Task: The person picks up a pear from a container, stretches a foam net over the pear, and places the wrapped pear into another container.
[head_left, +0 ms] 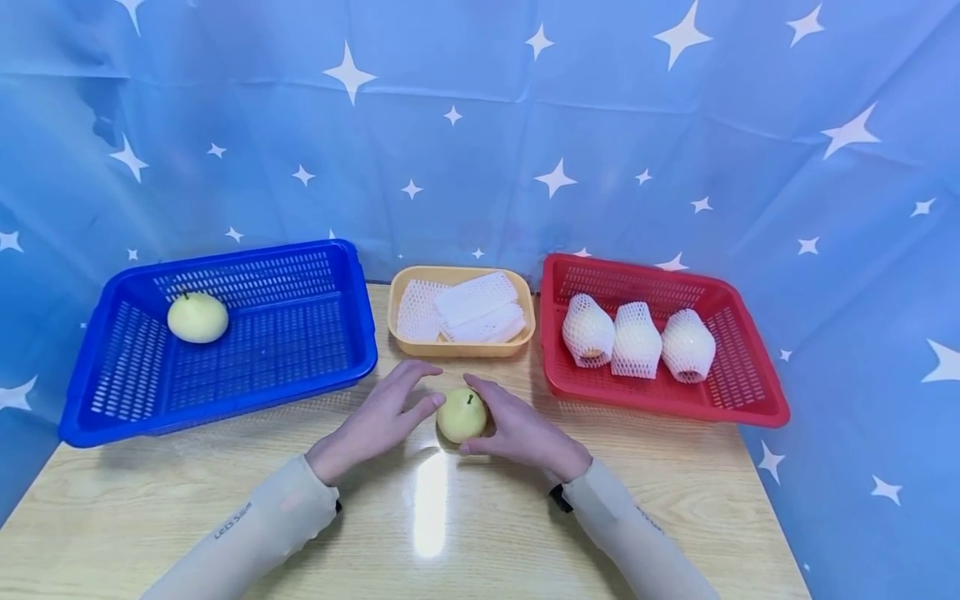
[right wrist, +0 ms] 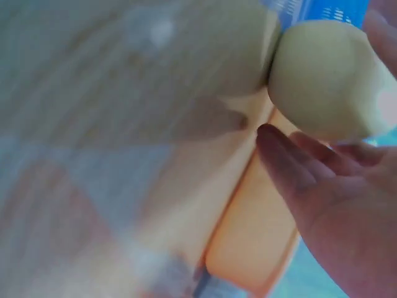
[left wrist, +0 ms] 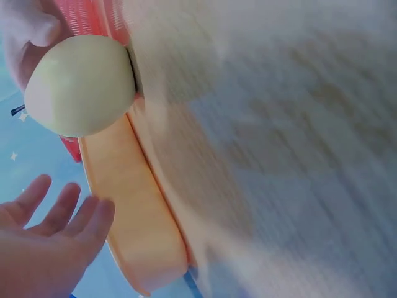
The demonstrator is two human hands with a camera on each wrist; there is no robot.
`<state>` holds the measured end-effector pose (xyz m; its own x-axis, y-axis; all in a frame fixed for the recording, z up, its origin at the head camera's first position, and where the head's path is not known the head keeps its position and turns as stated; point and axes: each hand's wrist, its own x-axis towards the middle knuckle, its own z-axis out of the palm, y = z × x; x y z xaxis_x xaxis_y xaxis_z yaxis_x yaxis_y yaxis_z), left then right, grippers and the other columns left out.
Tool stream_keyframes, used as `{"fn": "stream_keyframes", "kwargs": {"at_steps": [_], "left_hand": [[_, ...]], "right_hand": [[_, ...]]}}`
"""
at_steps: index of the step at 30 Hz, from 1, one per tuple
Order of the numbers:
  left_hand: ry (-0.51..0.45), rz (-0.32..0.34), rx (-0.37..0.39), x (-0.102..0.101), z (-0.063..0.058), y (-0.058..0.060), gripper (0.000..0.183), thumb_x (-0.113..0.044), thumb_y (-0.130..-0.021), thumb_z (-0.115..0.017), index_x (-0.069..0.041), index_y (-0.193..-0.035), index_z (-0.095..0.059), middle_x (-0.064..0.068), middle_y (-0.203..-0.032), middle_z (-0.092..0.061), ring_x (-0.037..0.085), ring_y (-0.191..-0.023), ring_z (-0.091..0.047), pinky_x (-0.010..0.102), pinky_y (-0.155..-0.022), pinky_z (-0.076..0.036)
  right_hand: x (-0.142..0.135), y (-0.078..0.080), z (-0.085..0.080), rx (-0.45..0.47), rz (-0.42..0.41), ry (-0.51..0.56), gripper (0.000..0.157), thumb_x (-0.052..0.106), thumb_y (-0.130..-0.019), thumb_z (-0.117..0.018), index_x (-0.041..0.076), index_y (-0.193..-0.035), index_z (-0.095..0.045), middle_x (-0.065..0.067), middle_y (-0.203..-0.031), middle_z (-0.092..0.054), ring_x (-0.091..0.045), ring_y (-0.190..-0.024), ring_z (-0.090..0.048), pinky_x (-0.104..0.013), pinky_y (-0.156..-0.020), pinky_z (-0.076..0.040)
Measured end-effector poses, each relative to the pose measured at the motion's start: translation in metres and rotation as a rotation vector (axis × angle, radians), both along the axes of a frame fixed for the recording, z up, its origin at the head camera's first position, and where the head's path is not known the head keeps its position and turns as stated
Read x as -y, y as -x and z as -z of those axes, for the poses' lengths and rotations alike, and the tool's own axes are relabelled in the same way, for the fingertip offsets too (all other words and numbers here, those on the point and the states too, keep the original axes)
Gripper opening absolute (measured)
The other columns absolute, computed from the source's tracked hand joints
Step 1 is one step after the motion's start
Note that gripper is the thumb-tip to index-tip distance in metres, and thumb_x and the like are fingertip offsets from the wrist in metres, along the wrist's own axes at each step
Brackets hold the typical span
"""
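A yellow-green pear [head_left: 461,416] sits on the wooden table between the two hands, its stem pointing up and away. My right hand [head_left: 525,427] holds it from the right, fingers curved round the far side and thumb at the near side. Over on the left, my left hand [head_left: 382,417] has its thumb tip right at the pear's edge and its other fingers spread. In the left wrist view, the left fingers [left wrist: 93,223] are apart from the pear [left wrist: 80,87]. The right fingers [right wrist: 298,155] lie close along the pear [right wrist: 329,81] in the right wrist view.
A blue basket [head_left: 262,398] at the left holds one bare pear [head_left: 198,317]. Behind the hands, a small yellow basket [head_left: 461,346] contains white foam net sleeves [head_left: 480,300]. The red basket [head_left: 727,333] at the right has three netted pears [head_left: 636,337]. A starry blue curtain [head_left: 450,192] hangs behind.
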<state>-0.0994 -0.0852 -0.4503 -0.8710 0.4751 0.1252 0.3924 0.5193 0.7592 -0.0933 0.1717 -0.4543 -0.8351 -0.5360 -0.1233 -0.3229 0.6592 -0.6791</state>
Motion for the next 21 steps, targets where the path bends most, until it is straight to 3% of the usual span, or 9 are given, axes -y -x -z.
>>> {"fn": "stream_keyframes", "kwargs": {"at_steps": [4,11,15,21], "left_hand": [[-0.013,-0.024,-0.075,-0.003,-0.001,0.002,0.046,-0.039,-0.108,-0.054,-0.008,-0.143,-0.056,0.006,-0.141,-0.056,0.028,-0.132,-0.054,0.054,-0.108,-0.046],[0.042,-0.040,-0.161,-0.010,-0.007,0.008,0.047,-0.040,-0.111,-0.045,-0.005,-0.141,-0.058,0.010,-0.146,-0.053,0.032,-0.141,-0.045,0.055,-0.115,-0.038],[0.136,-0.052,-0.223,-0.014,-0.007,0.013,0.048,-0.038,-0.113,-0.041,-0.004,-0.140,-0.060,0.016,-0.148,-0.053,0.040,-0.146,-0.039,0.058,-0.120,-0.029],[0.275,-0.084,-0.260,-0.019,-0.001,0.021,0.051,-0.041,-0.111,-0.043,-0.005,-0.144,-0.058,0.019,-0.151,-0.051,0.048,-0.146,-0.036,0.064,-0.120,-0.025]], "right_hand": [[-0.011,-0.005,-0.019,-0.035,-0.002,-0.011,0.101,0.042,-0.084,-0.087,0.011,-0.163,-0.031,-0.009,-0.164,-0.037,-0.027,-0.150,-0.035,-0.049,-0.119,-0.035],[-0.021,-0.001,-0.065,-0.222,0.049,0.010,0.081,0.046,-0.094,-0.075,0.012,-0.159,-0.041,-0.007,-0.160,-0.044,-0.026,-0.146,-0.042,-0.050,-0.116,-0.040],[-0.014,0.012,-0.080,-0.311,0.158,0.005,0.070,0.046,-0.099,-0.068,0.013,-0.156,-0.046,-0.008,-0.154,-0.051,-0.026,-0.138,-0.052,-0.050,-0.111,-0.045],[0.006,0.036,-0.089,-0.308,0.329,-0.040,0.061,0.045,-0.101,-0.062,0.015,-0.153,-0.050,-0.010,-0.151,-0.054,-0.029,-0.131,-0.057,-0.051,-0.105,-0.049]]}}
